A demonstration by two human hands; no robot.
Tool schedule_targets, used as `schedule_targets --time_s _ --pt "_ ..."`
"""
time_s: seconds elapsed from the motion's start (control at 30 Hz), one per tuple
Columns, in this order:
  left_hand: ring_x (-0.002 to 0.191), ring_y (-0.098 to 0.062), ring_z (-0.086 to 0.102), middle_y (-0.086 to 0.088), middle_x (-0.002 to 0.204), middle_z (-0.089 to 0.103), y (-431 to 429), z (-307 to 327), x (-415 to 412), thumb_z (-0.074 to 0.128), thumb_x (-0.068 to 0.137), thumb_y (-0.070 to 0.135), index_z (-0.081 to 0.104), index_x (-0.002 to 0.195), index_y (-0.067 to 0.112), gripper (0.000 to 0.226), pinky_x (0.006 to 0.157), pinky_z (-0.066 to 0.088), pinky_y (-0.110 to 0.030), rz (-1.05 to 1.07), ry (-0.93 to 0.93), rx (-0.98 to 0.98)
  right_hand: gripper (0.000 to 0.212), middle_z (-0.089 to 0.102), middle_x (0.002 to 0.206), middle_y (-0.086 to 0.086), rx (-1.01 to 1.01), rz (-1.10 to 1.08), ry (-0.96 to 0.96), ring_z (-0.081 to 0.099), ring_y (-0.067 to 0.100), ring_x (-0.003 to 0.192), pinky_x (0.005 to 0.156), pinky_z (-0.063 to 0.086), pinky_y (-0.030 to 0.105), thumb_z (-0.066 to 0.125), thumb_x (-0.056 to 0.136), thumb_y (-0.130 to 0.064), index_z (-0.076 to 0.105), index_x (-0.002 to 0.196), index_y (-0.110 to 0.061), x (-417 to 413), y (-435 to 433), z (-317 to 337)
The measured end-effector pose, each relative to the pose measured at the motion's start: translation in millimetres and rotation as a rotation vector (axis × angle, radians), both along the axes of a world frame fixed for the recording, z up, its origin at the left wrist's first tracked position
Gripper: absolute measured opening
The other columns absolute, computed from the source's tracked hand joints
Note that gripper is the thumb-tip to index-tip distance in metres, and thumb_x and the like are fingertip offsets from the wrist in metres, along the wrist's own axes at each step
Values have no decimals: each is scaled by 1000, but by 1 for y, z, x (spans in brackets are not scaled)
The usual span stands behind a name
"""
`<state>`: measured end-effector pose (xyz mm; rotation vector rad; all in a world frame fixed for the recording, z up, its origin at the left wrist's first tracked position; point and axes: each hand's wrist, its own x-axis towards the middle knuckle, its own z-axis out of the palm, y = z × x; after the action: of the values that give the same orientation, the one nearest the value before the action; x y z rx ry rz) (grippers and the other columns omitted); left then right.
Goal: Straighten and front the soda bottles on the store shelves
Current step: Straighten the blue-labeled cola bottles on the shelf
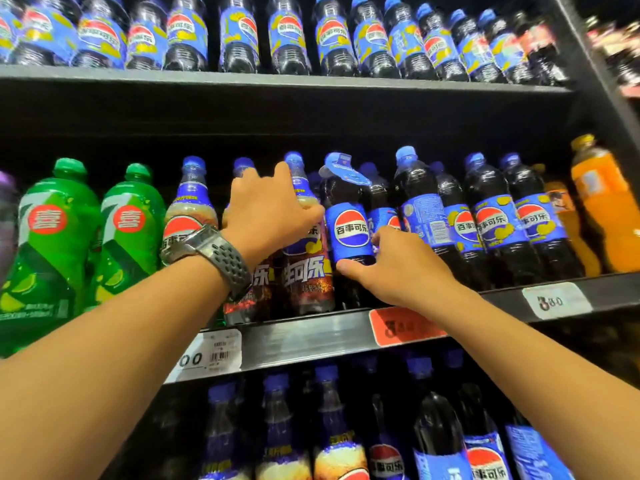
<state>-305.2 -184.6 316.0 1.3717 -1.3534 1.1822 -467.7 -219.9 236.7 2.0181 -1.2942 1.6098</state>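
On the middle shelf (pixel 311 336) stand cola bottles with blue caps. My left hand (pixel 268 211), with a grey watch on the wrist, is wrapped over the shoulder of a cola bottle with a brown and purple label (pixel 306 271). To its right stands a dark cola bottle with a blue label and a paper neck tag (pixel 349 230). My right hand (pixel 398 268) reaches in low beside this bottle, thumb at its lower body and fingers behind it. Further cola bottles (pixel 491 220) fill the shelf to the right, one turned with its barcode side (pixel 424 216) outward.
Two green lemon-lime bottles (pixel 52 237) stand at the left and orange soda bottles (pixel 602 209) at the right of the same shelf. A row of cola bottles (pixel 287 32) lines the shelf above, and more (pixel 433 434) stand below. Price tags (pixel 401 325) hang on the shelf edge.
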Motion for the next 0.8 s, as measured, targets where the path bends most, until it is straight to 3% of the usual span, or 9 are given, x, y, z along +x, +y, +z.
schedule_targets --time_s 0.1,0.2,0.3,0.37,0.43,0.53,0.67,0.8 --pt "102 -35 47 -14 97 64 -4 -2 1 48 77 67 49 103 12 61 84 35 -43 85 -102 -53 50 60 88 -4 -30 -18 30 58 21 82 65 45 34 61 70 -69 52 93 -26 -1 0 -2" --pt "106 -34 46 -13 108 59 -2 2 2 51 78 69 51 113 11 68 87 37 -43 63 -119 -30 43 61 86 -4 -56 -4 65 58 21 82 63 45 34 59 75 -67 56 88 -26 -10 0 3" --pt "111 -34 45 -14 121 53 2 7 -4 56 83 58 50 125 10 63 91 37 -44 -57 -173 -53 30 65 97 2 -256 -17 5 59 26 92 80 49 39 59 85 -47 62 95 -19 -39 -1 29" --pt "116 -32 45 -12 127 52 4 12 -12 57 87 49 50 129 13 56 96 38 -44 -157 -182 -57 21 63 99 7 -403 -74 -44 58 29 95 83 47 40 59 85 -35 61 94 -16 -60 -3 55" --pt "118 -32 45 -11 127 53 2 18 -24 57 88 40 52 128 13 48 98 38 -45 -197 -211 -68 35 59 109 12 -400 -131 -69 55 32 104 87 47 41 61 82 -38 58 106 -13 -78 -6 79" --pt "116 -31 46 -11 126 53 -4 29 -48 56 88 30 53 127 13 42 99 38 -45 -212 -286 -77 73 52 127 18 -197 -190 -48 50 35 117 94 44 41 63 77 -57 47 126 -5 -97 -15 103" --pt "119 -32 46 -13 128 55 -24 48 -90 50 92 28 54 128 11 40 100 38 -46 -129 -360 -42 86 57 124 13 -113 -126 37 54 32 112 82 42 34 62 70 -70 49 125 -6 -109 -31 109" --pt "117 -37 50 -17 125 59 -44 64 -120 48 92 28 54 127 9 40 94 41 -45 132 -341 75 64 57 97 5 -103 -4 81 52 23 84 65 37 31 63 70 -69 54 100 -13 -107 -44 112"
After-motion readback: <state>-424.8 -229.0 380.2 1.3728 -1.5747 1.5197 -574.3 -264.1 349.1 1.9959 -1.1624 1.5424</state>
